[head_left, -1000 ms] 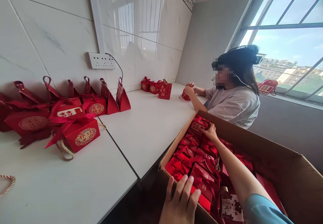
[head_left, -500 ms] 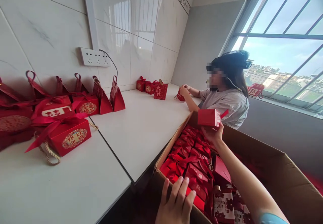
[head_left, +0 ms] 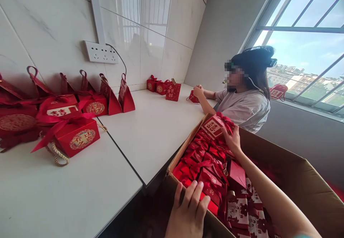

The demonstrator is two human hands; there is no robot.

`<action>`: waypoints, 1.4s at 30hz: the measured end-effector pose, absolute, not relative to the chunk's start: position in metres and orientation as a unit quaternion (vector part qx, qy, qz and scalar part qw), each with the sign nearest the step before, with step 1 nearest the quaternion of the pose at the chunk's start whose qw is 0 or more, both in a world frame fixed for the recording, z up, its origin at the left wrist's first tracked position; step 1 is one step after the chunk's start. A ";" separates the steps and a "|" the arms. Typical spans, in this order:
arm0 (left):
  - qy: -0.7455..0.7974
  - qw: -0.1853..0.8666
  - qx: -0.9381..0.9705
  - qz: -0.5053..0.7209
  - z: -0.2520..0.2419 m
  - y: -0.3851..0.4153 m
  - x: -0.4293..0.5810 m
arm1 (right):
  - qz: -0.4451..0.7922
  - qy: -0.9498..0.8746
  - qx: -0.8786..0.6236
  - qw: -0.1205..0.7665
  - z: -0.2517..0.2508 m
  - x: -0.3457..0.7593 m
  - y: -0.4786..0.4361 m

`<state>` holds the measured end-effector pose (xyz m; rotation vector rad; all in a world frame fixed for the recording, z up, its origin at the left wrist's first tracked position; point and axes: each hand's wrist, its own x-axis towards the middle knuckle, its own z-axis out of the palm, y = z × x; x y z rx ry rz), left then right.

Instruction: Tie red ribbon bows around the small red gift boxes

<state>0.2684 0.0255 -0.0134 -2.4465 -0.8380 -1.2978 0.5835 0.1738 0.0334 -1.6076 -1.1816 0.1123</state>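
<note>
A red gift box (head_left: 213,126) with a white double-happiness label and a red ribbon is in my right hand (head_left: 233,139), whose fingers close on its right side. It is tilted, low over the far end of a large cardboard box (head_left: 285,173). Red gift boxes with ribbons (head_left: 212,180) fill the carton's left side. Nearer me in it lie boxes with white printed faces (head_left: 238,211). My left hand (head_left: 188,209) rests on the carton's near left edge, fingers apart and draped over the rim.
Several red gift boxes (head_left: 80,137) stand on the white table (head_left: 113,195) at left, some with rope handles. A co-worker (head_left: 244,98) sits across, hands on a small red box (head_left: 194,97). More red boxes (head_left: 172,91) stand near the tiled wall. A power strip (head_left: 101,53) hangs there.
My right hand has lowered the gift box toward the carton's far end and turned it, so its labelled face and ribbon now show. My left hand stays on the rim.
</note>
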 end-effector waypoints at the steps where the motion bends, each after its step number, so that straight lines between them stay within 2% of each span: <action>1: -0.288 0.123 -0.838 -0.447 -0.012 0.026 0.269 | 0.014 -0.503 -0.682 0.531 0.034 0.586 0.175; 5: -0.291 0.113 -0.824 -0.472 -0.010 0.026 0.270 | -0.058 -0.530 -0.693 0.486 0.030 0.593 0.182; 13: -0.295 0.122 -0.817 -0.480 -0.013 0.027 0.272 | -0.095 -0.525 -0.721 0.442 0.009 0.600 0.193; 23: -0.298 0.117 -0.826 -0.463 -0.012 0.026 0.271 | 0.000 -0.442 -0.780 0.443 -0.016 0.600 0.212; 29: -0.299 0.121 -0.824 -0.466 -0.012 0.025 0.273 | 0.006 -0.391 -0.815 0.429 -0.026 0.577 0.219; 35: -0.292 0.122 -0.822 -0.473 -0.010 0.026 0.270 | -0.003 -0.366 -0.847 0.385 -0.011 0.561 0.222; 42: -0.307 0.176 -0.781 -0.514 -0.035 0.032 0.292 | -0.014 -0.462 -0.815 0.351 0.058 0.552 0.181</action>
